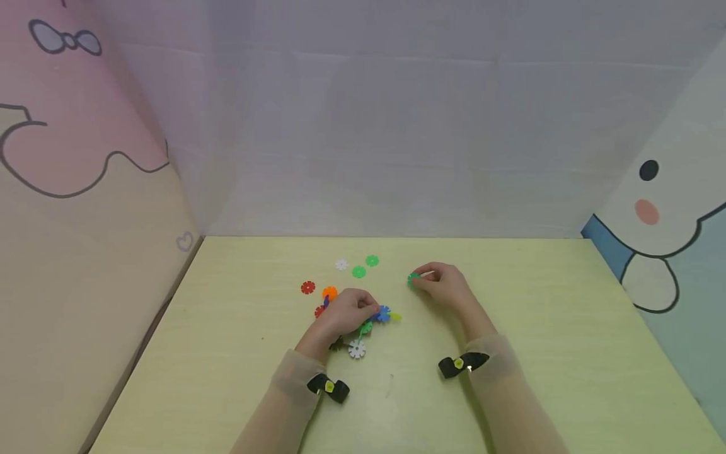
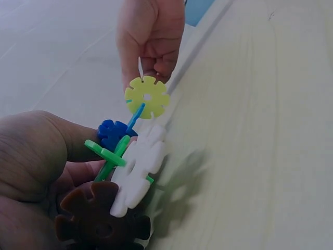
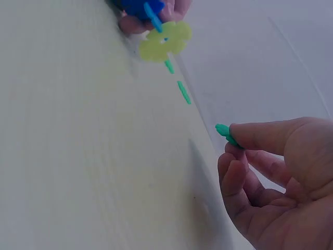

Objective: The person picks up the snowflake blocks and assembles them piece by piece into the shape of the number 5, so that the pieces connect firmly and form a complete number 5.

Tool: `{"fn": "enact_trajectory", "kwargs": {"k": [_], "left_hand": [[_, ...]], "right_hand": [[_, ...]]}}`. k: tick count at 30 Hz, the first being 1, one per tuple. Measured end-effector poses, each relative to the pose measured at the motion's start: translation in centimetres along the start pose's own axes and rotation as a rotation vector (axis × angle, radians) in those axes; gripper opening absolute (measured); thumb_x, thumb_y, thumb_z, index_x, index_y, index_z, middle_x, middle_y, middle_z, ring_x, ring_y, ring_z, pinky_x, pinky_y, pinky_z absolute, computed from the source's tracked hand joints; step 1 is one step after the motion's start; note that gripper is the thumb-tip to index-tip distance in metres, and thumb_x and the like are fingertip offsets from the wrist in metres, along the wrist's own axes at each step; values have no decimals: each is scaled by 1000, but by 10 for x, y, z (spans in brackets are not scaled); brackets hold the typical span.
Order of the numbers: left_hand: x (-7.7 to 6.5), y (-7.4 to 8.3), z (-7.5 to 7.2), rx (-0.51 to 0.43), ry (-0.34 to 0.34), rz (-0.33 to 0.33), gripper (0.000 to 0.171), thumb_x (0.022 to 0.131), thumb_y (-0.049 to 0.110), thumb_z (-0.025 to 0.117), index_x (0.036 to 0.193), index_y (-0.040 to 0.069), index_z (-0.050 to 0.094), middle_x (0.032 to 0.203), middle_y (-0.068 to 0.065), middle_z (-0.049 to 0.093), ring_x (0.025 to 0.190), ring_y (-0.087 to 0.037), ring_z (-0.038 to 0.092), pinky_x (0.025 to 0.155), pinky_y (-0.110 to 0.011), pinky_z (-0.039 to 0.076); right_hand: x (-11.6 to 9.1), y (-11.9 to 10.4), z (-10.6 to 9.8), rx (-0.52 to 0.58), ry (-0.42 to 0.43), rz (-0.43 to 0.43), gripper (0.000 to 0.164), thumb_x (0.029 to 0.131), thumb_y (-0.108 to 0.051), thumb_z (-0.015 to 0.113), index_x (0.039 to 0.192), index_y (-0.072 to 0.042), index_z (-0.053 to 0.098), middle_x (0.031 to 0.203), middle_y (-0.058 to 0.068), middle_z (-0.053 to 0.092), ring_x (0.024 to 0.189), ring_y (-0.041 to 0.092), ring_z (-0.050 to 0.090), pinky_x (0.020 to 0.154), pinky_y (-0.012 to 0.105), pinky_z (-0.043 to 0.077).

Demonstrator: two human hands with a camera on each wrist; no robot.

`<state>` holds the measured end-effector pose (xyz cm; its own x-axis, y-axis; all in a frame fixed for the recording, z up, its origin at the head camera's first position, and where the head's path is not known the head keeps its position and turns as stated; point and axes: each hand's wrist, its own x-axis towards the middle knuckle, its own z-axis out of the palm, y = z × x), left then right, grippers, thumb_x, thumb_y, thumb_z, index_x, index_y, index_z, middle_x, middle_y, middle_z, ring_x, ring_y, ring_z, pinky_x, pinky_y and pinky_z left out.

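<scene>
My left hand (image 1: 347,310) grips a joined cluster of notched snowflake discs. In the left wrist view the cluster shows a brown disc (image 2: 104,219), a white disc (image 2: 138,169), green discs (image 2: 106,154), a dark blue disc (image 2: 113,134) and a yellow disc (image 2: 156,100) at its far end. My right hand (image 1: 448,287), off to the right, pinches a single green disc (image 1: 413,280) between thumb and finger. In the right wrist view only the thin edge of that green disc (image 3: 226,133) shows. The palm hides part of the cluster.
Loose on the pale yellow table (image 1: 227,378) beyond the left hand lie a white disc (image 1: 341,265), two green discs (image 1: 365,266) and a red disc (image 1: 308,287). An orange disc (image 1: 329,292) is close by that hand. A pale wall (image 1: 363,157) rises behind.
</scene>
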<state>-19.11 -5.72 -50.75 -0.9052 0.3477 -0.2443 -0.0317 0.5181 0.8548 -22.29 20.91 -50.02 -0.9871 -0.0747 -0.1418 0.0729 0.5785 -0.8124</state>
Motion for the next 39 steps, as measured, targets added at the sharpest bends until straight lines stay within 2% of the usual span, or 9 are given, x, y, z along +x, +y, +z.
{"fn": "enact_trajectory", "kwargs": {"k": [3,7,14,19,23,27,32,39], "left_hand": [[1,0,0,-1,-1,-1,16,107,25,72,99,13,78,89,-2,70,78,-20,60,72,-33,51],[2,-1,-1,-1,-1,-5,16,107,25,72,100,13,78,90,-2,70,79,-21,60,73,-33,50],[2,-3,-1,4,-2,-1,16,108,25,72,100,13,78,91,-2,70,80,-21,60,74,-33,50],[1,-3,-4,14,5,2,16,108,26,72,100,13,78,91,-1,71,80,-20,60,74,-33,51],[1,-4,-4,12,12,0,16,107,26,72,100,13,78,91,-1,71,79,-21,61,73,-33,51],[1,-5,-3,8,17,3,16,108,26,72,99,13,78,92,-1,72,80,-21,61,74,-33,51],[1,-5,-2,2,21,3,17,109,25,70,99,13,78,93,-2,71,80,-20,60,74,-33,51],[1,0,-1,-25,28,-8,16,109,25,70,102,12,78,95,-2,72,79,-21,61,73,-33,51]], "right_hand": [[-15,1,1,97,10,11,30,104,-31,77,125,-9,76,96,9,74,83,20,63,74,32,51],[-30,1,4,197,28,21,30,104,-30,78,123,-8,76,92,9,76,82,19,66,74,30,51],[-48,1,11,259,12,32,28,102,-25,80,117,-2,76,92,10,79,80,18,72,74,30,55],[-54,1,18,317,-25,43,24,102,-19,80,113,2,74,90,12,80,76,19,74,72,29,58],[-57,4,23,369,-47,57,22,101,-15,80,111,4,73,90,12,80,77,20,75,76,27,59],[-58,8,22,387,-76,66,26,100,-15,80,117,3,73,88,9,80,80,19,77,83,24,56],[-60,10,22,418,-103,44,29,100,-10,79,124,6,73,90,12,80,81,18,78,84,23,58],[-61,9,23,467,-100,69,25,100,-8,79,117,7,71,90,14,81,81,19,80,83,23,59]]}}
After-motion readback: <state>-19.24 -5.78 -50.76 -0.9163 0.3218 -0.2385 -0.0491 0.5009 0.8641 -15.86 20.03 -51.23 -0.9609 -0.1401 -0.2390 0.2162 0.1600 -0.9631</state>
